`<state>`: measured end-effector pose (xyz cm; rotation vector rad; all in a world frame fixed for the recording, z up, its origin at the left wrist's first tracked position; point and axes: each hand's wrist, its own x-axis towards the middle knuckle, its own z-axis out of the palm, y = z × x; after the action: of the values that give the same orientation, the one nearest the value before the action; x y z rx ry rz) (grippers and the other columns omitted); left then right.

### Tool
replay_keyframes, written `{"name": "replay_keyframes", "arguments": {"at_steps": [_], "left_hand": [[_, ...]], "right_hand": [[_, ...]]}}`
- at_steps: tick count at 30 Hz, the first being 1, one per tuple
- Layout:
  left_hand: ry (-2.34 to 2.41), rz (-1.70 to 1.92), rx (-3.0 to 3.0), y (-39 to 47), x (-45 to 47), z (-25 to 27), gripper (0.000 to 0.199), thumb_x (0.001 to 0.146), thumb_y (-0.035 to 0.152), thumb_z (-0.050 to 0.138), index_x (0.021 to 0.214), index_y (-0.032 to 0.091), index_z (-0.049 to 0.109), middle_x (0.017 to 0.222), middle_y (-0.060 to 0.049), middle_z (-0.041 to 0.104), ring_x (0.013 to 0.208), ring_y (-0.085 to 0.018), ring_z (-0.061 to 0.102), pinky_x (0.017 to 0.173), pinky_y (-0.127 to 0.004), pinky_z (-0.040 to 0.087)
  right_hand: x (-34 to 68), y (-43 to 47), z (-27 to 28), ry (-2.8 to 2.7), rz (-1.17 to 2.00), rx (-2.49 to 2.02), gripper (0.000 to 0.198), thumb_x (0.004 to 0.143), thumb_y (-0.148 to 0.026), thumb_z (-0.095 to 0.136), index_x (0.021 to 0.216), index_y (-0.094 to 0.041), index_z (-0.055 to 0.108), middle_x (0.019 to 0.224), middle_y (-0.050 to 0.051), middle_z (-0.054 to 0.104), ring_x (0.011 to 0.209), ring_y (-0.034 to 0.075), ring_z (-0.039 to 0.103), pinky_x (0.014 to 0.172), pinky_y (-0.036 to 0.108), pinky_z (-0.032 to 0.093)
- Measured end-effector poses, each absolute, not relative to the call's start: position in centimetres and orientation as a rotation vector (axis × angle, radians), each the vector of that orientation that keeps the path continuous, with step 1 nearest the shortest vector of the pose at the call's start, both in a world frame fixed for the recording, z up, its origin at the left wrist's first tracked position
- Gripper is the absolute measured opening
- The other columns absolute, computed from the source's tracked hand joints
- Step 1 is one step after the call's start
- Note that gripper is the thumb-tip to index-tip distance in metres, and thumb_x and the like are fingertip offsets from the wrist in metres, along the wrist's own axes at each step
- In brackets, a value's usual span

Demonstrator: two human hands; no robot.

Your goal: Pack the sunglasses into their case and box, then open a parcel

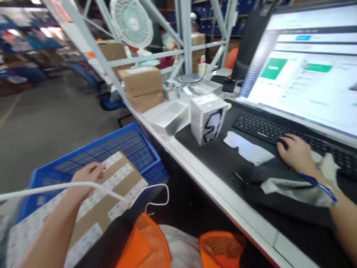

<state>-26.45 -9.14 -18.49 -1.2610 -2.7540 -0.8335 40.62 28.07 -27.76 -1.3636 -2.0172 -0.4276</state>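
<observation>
My left hand (pixel 89 175) rests on a brown cardboard box (pixel 97 219) banded with printed white tape, its fingers loosely bent near the far edge. The box sits tilted at a blue plastic crate (pixel 128 136), covering part of it. A white cord (pixel 83 184) passes in front of my left forearm. My right hand (pixel 297 150) lies over the front edge of a black keyboard (pixel 262 126), thumb and fingers apart. Beside it on the desk are a white cut-out sheet (pixel 248 148), a small pair of dark scissors (pixel 237 178) and grey cloth (pixel 292 191).
A lit monitor (pixel 304 70) stands behind the keyboard. On the bench are a silvery box (pixel 208 117), an open metallic tray (pixel 171 117) and stacked cartons (pixel 143 87). A fan (pixel 132 22) hangs on a grey metal frame (pixel 186 33). Another person (pixel 195 24) is beyond it.
</observation>
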Motion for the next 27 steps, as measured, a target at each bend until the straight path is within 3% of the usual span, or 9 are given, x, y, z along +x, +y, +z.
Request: {"name": "replay_keyframes", "arguments": {"at_steps": [3,7,11,13,15,16,18,22,27], "left_hand": [[-2.449,-0.942,-1.861,-2.5,-18.5,-14.6,0.027,0.092,0.044,0.055,0.079,0.023,0.066,0.069,0.005,0.069,0.07,-0.017,0.063,0.07,-0.025,0.049],[-1.521,-0.828,-2.827,6.2,-5.0,-12.7,0.025,0.1,0.037,0.055,0.089,0.02,0.07,0.086,-0.002,0.073,0.078,-0.017,0.067,0.077,-0.028,0.052],[-0.975,-0.545,-2.974,14.2,4.7,-13.5,0.023,0.102,0.028,0.053,0.114,0.017,0.07,0.116,-0.014,0.071,0.113,-0.026,0.065,0.1,-0.04,0.052],[-0.966,-0.341,-2.925,17.3,7.3,-14.2,0.05,0.092,0.027,0.07,0.14,0.015,0.059,0.148,-0.02,0.054,0.141,-0.034,0.047,0.117,-0.051,0.041],[-1.038,-0.088,-2.876,19.6,8.8,-14.9,0.085,0.081,0.021,0.08,0.157,0.016,0.042,0.165,-0.021,0.035,0.155,-0.039,0.028,0.124,-0.061,0.029],[-1.08,0.018,-2.855,20.4,9.3,-15.2,0.092,0.078,0.018,0.079,0.16,0.018,0.036,0.166,-0.02,0.032,0.156,-0.04,0.025,0.124,-0.064,0.027],[-1.146,0.134,-2.827,21.8,9.9,-15.8,0.09,0.078,0.01,0.07,0.16,0.019,0.035,0.162,-0.017,0.04,0.151,-0.037,0.037,0.121,-0.06,0.033],[-1.18,0.132,-2.77,23.7,10.8,-16.6,0.071,0.079,0.004,0.057,0.148,0.017,0.051,0.142,-0.014,0.062,0.128,-0.032,0.06,0.11,-0.049,0.047],[-1.222,-0.135,-2.818,24.2,10.9,-17.2,0.056,0.082,0.008,0.056,0.136,0.018,0.061,0.136,-0.009,0.067,0.125,-0.028,0.064,0.108,-0.039,0.051]], "right_hand": [[39.7,27.6,-27.0,-2.023,-0.41,-1.417,0.044,0.1,-0.037,0.046,0.118,-0.007,0.074,0.136,0.022,0.065,0.13,0.031,0.057,0.111,0.044,0.043],[39.5,27.2,-26.8,-2.016,-0.352,-1.442,0.043,0.099,-0.034,0.046,0.119,-0.008,0.074,0.137,0.022,0.064,0.13,0.034,0.056,0.109,0.049,0.044],[39.6,27.4,-27.0,-1.996,-0.288,-1.437,0.041,0.098,-0.033,0.047,0.12,-0.01,0.073,0.137,0.022,0.063,0.13,0.036,0.056,0.107,0.053,0.045],[39.7,27.6,-27.1,-1.982,-0.256,-1.434,0.04,0.097,-0.032,0.049,0.12,-0.009,0.073,0.138,0.023,0.062,0.13,0.037,0.056,0.106,0.055,0.045],[39.7,27.7,-27.1,-1.965,-0.221,-1.426,0.039,0.096,-0.031,0.05,0.119,-0.009,0.073,0.137,0.023,0.062,0.129,0.038,0.055,0.105,0.056,0.045],[39.7,27.7,-27.1,-1.955,-0.204,-1.421,0.039,0.096,-0.03,0.05,0.119,-0.009,0.074,0.137,0.023,0.062,0.128,0.038,0.055,0.104,0.056,0.045],[39.7,27.7,-27.2,-1.937,-0.172,-1.415,0.038,0.096,-0.03,0.051,0.119,-0.01,0.074,0.138,0.022,0.062,0.128,0.037,0.055,0.105,0.055,0.044],[39.4,27.4,-27.0,-1.926,-0.123,-1.424,0.035,0.097,-0.028,0.052,0.12,-0.012,0.073,0.14,0.02,0.061,0.131,0.036,0.052,0.108,0.054,0.042],[39.2,27.0,-26.5,-1.918,-0.096,-1.462,0.035,0.097,-0.026,0.053,0.123,-0.013,0.072,0.142,0.019,0.06,0.134,0.036,0.051,0.11,0.054,0.041]]}}
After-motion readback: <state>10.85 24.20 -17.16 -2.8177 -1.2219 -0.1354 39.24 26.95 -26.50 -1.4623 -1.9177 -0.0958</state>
